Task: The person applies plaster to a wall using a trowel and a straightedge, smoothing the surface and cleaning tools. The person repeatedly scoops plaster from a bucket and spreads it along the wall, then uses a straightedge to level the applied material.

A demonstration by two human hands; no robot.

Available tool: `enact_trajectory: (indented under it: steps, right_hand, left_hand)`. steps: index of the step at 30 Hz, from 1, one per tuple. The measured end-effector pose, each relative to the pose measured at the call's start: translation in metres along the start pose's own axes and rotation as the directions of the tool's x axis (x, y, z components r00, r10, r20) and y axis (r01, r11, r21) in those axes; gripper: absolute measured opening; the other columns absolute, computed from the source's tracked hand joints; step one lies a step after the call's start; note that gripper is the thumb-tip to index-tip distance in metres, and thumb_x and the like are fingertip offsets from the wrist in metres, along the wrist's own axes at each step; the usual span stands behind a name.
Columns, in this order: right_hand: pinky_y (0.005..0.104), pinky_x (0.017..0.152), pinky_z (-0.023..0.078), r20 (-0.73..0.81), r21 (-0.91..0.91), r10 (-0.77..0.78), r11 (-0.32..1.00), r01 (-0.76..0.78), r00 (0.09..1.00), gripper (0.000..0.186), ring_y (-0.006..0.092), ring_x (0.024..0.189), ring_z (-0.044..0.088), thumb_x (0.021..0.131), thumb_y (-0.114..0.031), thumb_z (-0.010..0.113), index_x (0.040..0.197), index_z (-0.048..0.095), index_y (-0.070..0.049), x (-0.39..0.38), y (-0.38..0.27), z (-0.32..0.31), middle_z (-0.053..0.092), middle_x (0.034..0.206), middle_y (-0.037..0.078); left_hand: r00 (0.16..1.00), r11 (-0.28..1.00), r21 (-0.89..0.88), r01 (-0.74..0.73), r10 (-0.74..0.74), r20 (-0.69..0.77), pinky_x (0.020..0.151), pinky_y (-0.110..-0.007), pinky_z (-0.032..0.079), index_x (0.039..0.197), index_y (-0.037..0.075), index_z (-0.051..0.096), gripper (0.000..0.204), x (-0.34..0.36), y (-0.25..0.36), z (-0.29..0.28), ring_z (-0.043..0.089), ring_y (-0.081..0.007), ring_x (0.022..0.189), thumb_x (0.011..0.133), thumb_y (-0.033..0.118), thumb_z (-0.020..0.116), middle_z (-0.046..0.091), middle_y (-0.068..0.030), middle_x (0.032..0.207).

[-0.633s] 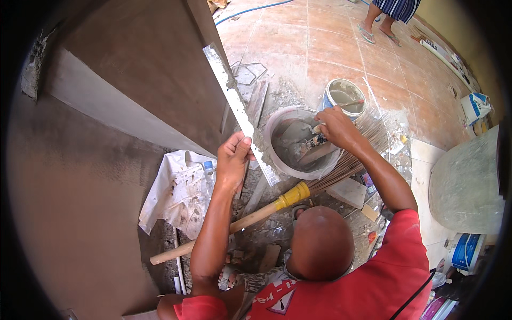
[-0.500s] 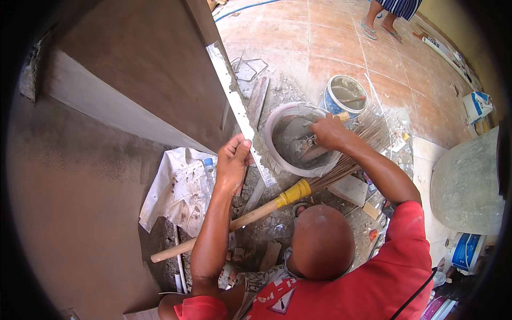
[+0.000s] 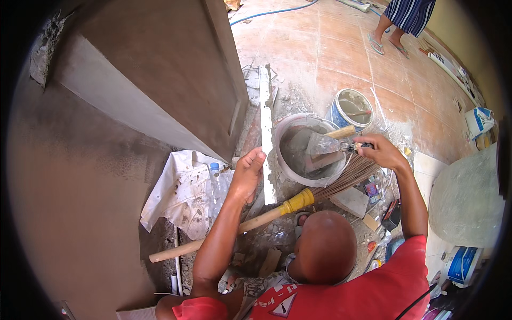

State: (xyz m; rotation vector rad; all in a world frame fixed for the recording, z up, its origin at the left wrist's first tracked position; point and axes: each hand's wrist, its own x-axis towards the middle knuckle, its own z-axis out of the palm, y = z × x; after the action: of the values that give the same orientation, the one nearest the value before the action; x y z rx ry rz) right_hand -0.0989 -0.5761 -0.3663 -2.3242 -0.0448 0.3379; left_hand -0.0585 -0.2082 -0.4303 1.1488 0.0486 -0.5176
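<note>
Neither my left hand nor my right hand shows. Below me, a crouching person in a red shirt [image 3: 373, 288] grips a long white strip [image 3: 265, 125] smeared with grey mortar in their left hand [image 3: 248, 170]. Their right hand [image 3: 378, 149] holds a dark-handled trowel [image 3: 322, 145], its blade over a pale bucket [image 3: 282, 164] of grey mix. A second, light wooden handle [image 3: 341, 131] lies across that bucket. A smaller bucket [image 3: 335, 114] with mix stands behind it. A stick broom [image 3: 298, 200] with a yellow binding lies across the rubble under their arms.
A brown plastered wall [image 3: 80, 202] and corner fill the left. A stained sheet [image 3: 165, 197] and plastic bottle [image 3: 216, 186] lie beside it. Another person's legs [image 3: 381, 32] stand on the tiled floor [image 3: 341, 53]. A large translucent container [image 3: 464, 192], sack [image 3: 479, 121] and pipes line the right.
The crouching person's strip has swung more upright and moved right. Their right hand has moved right, raising the trowel out of the mix to the bucket's rim.
</note>
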Motion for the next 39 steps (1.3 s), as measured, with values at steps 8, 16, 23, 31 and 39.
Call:
enact_trajectory:
  steps: [8,16,23,31,39]
  right_hand:
    - [0.0211,0.046,0.038,0.043,0.932,0.199,0.346,-0.111,0.979,0.044,0.0090,0.052,0.049,0.094,-0.030,0.059,0.125,0.054,0.001,-0.058,0.029,0.060,0.060,0.074,0.008]
    - [0.0212,0.048,0.036,-0.005,0.998,0.126,0.066,-0.003,0.992,0.043,0.0089,0.051,0.042,0.093,-0.026,0.060,0.127,0.049,-0.002,-0.070,0.011,0.104,0.058,0.081,0.012]
    - [0.0290,0.074,0.047,-0.481,0.201,-0.139,0.944,0.263,0.866,0.037,0.0169,0.079,0.058,0.080,-0.003,0.062,0.117,0.059,0.002,-0.090,-0.023,0.108,0.063,0.100,0.010]
    - [0.0326,0.074,0.047,-0.472,-0.060,-0.281,0.956,0.287,0.836,0.037,0.0265,0.079,0.060,0.073,0.001,0.067,0.110,0.064,0.002,-0.118,-0.053,0.103,0.063,0.089,0.015]
    - [0.0313,0.070,0.047,-0.512,-0.023,-0.238,0.964,0.264,0.825,0.038,0.0238,0.075,0.059,0.073,0.003,0.067,0.111,0.065,0.002,-0.116,-0.054,0.114,0.063,0.087,0.015]
  left_hand:
    - [0.997,0.980,-0.199,0.026,-0.010,0.082,0.067,-0.022,0.053,0.123,0.002,0.056,0.031,0.005,-0.004,0.013,0.062,-0.0081,0.074,0.102,0.024,0.048,0.067,-0.0033,0.093]
    - [0.999,0.963,-0.269,0.012,0.002,0.052,0.064,-0.026,0.053,0.118,0.004,0.058,0.031,0.019,-0.015,0.024,0.062,-0.0122,0.070,0.101,0.029,0.048,0.066,-0.0044,0.088]
    - [0.990,0.895,-0.423,-0.140,0.131,-0.051,0.065,-0.028,0.052,0.109,0.005,0.059,0.027,0.042,-0.015,0.049,0.061,-0.0142,0.073,0.101,0.030,0.049,0.065,-0.0059,0.089]
    - [0.950,0.818,-0.483,-0.312,0.277,-0.143,0.067,-0.030,0.057,0.113,0.005,0.055,0.026,0.063,-0.019,0.080,0.065,-0.0152,0.078,0.103,0.026,0.043,0.064,-0.0066,0.089]
    - [0.923,0.817,-0.431,-0.382,0.355,-0.146,0.078,-0.034,0.057,0.120,0.001,0.052,0.035,0.066,-0.026,0.099,0.066,-0.0192,0.088,0.103,0.031,0.044,0.066,-0.0122,0.104]
